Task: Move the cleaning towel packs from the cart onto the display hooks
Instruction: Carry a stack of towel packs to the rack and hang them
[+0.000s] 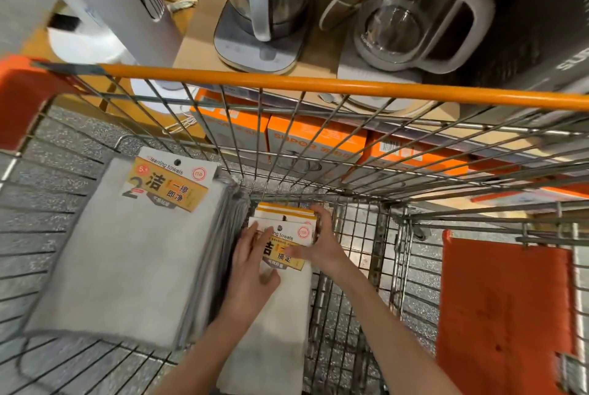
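Both the left hand and right hand grip a towel pack.

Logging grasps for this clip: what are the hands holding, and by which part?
Both hands hold the smaller stack of towel packs in the cart by its header-card end: left hand on the left side, right hand curled round the right edge.
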The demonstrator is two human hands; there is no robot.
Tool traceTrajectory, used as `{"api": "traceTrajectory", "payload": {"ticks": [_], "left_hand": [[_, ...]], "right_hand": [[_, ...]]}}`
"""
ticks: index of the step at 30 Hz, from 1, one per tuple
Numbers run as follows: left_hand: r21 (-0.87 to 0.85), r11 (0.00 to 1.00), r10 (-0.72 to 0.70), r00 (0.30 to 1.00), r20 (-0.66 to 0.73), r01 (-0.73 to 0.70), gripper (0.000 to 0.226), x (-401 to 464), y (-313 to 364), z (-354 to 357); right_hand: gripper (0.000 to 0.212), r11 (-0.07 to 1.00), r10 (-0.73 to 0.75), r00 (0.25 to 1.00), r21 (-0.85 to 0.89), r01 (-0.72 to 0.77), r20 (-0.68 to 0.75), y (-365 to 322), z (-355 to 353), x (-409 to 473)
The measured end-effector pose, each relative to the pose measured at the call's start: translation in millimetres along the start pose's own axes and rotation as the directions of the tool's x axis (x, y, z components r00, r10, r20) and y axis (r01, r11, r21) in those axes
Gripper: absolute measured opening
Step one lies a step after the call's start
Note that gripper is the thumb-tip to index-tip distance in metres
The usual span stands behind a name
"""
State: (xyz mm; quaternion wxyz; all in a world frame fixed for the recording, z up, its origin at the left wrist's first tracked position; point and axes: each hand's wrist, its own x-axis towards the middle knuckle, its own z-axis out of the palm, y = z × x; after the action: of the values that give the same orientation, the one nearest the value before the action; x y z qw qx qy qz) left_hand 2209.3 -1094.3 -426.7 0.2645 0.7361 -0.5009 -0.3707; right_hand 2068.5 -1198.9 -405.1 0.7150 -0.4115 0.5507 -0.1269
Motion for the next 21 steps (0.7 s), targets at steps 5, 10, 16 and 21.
{"api": "traceTrajectory", "payload": {"ticks": [5, 10, 16, 21], "left_hand": [[-0.058, 0.998, -0.011, 0.998, 0.068, 0.015, 0.083, -9, 17, -7], [-0.08, 0.994, 0.075, 0.995, 0.06, -0.07, 0.079, -15, 57, -30], [-0.205, 0.946, 0.254, 0.967, -0.004, -0.25, 0.066, -36, 135, -67], [-0.241, 0.891, 0.395, 0.919, -0.005, -0.384, 0.075, -50, 216, -108]], "right_hand": [[0.08, 0.998, -0.064, 0.992, -0.007, 0.064, -0.111, -9, -2, -33], [0.078, 0.993, -0.117, 0.975, -0.041, 0.111, -0.187, -41, -6, -73], [0.075, 0.964, -0.248, 0.924, -0.169, 0.205, -0.291, -113, -18, -153], [0.076, 0.95, -0.31, 0.876, -0.106, 0.292, -0.37, -176, -32, -242]]}}
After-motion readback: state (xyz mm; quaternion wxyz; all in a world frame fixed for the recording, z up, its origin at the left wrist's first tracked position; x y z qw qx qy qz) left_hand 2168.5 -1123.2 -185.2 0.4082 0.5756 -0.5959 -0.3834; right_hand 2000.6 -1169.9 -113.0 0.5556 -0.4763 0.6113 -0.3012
